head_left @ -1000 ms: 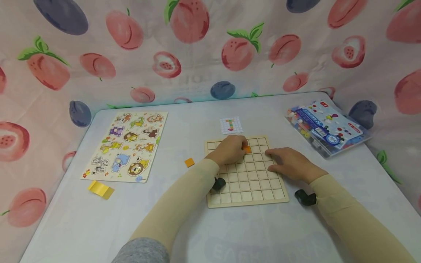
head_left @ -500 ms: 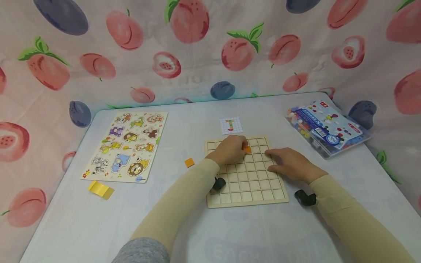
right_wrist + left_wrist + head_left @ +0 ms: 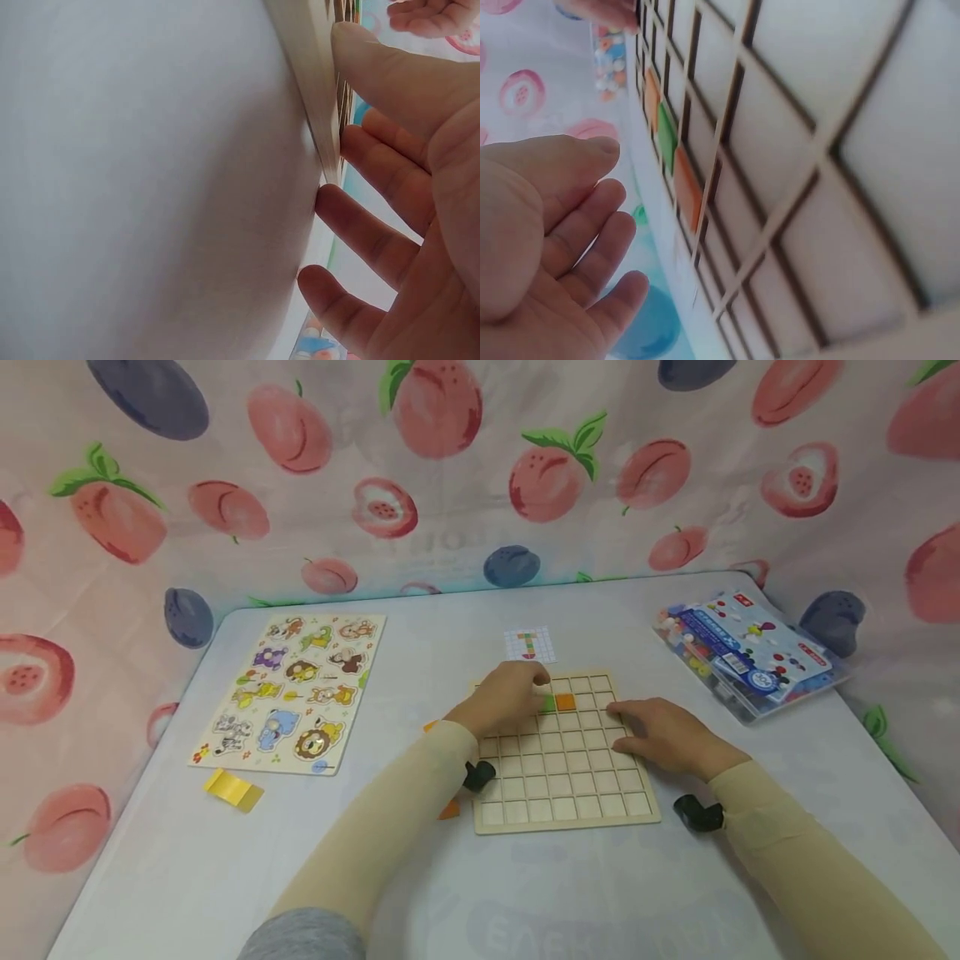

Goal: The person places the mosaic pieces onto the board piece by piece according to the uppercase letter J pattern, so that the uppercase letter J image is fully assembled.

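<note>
Puzzle board point(image 3: 300, 672) with animal pictures is lying at the far left, a creased yellow strip point(image 3: 233, 789) lying just below it. Two loose orange tiles point(image 3: 450, 810) are showing on either side of my left sleeve point(image 3: 393, 810), partly hidden. My left hand point(image 3: 504, 697) is hovering over the wooden grid point(image 3: 566, 764), its fingers relaxed and slightly parted. A green tile point(image 3: 549, 702) is sitting between two fitted orange tiles point(image 3: 688, 186) in one row, below a small pattern card point(image 3: 529, 644). My right hand point(image 3: 671, 735) is resting at the grid's right edge, fingers spread. Beyond it, a plastic box point(image 3: 753, 652) is lying flat.
</note>
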Motion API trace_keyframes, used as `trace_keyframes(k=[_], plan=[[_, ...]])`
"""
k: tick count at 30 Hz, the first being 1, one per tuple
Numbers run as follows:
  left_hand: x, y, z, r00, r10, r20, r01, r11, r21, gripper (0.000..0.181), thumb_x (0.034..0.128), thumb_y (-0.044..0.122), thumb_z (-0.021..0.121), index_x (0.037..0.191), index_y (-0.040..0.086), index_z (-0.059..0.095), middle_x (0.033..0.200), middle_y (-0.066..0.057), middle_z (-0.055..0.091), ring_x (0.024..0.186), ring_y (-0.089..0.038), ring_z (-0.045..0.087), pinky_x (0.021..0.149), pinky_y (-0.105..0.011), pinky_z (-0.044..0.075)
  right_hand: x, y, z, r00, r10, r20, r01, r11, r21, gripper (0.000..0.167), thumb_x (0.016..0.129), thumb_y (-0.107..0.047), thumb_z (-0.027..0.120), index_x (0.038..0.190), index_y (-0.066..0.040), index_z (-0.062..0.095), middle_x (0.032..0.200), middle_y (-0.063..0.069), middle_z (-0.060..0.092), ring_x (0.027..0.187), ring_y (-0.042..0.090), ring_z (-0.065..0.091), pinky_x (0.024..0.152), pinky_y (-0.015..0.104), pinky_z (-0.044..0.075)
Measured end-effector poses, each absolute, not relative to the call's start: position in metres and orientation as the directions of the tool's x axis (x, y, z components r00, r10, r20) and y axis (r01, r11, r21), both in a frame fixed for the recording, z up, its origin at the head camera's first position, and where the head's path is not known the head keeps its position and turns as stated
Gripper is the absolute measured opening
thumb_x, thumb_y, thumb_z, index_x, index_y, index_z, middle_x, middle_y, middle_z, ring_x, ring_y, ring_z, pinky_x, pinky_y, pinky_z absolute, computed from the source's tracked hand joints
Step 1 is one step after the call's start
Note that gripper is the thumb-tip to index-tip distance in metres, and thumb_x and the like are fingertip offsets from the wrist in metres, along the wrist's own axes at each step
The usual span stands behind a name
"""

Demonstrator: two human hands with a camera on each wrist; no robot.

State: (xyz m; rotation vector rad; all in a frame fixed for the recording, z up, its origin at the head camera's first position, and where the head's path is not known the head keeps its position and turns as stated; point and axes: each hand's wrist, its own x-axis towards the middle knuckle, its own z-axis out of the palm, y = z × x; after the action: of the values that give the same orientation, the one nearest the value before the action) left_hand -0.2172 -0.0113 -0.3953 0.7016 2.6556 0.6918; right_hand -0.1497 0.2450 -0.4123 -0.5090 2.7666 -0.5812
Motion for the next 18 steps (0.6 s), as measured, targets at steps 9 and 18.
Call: trace_keyframes(k=[9, 18], plan=[[-0.213, -0.031, -0.382, -0.844, 0.519, -0.136, 0.375, 0.752, 0.542, 0.035, 0.0984, 0.017, 0.064, 0.132, 0.007, 0.062, 0.131, -0.006, 0.063, 0.124, -0.022, 0.056, 0.102, -0.034, 0.045, -0.147, 0.244, -0.412, -0.905, -0.383, -0.187, -0.280, 0.864, -0.418, 0.058, 0.093, -0.027, 0.072, 0.142, 0.000, 0.053, 0.140, 0.026, 0.053, 0.128, 0.047, 0.048, 0.106, 0.060, 0.035], [-0.209, -0.049, -0.381, -0.877, 0.464, -0.126, 0.331, 0.773, 0.541, 0.035, 0.0963, 0.019, 0.067, 0.129, 0.006, 0.065, 0.128, -0.004, 0.065, 0.124, -0.021, 0.056, 0.104, -0.036, 0.044, -0.148, 0.245, -0.412, -0.906, -0.384, -0.178, -0.284, 0.863, -0.419, 0.058, 0.093, -0.025, 0.072, 0.142, 0.000, 0.053, 0.140, 0.025, 0.053, 0.129, 0.047, 0.047, 0.106, 0.060, 0.035]])
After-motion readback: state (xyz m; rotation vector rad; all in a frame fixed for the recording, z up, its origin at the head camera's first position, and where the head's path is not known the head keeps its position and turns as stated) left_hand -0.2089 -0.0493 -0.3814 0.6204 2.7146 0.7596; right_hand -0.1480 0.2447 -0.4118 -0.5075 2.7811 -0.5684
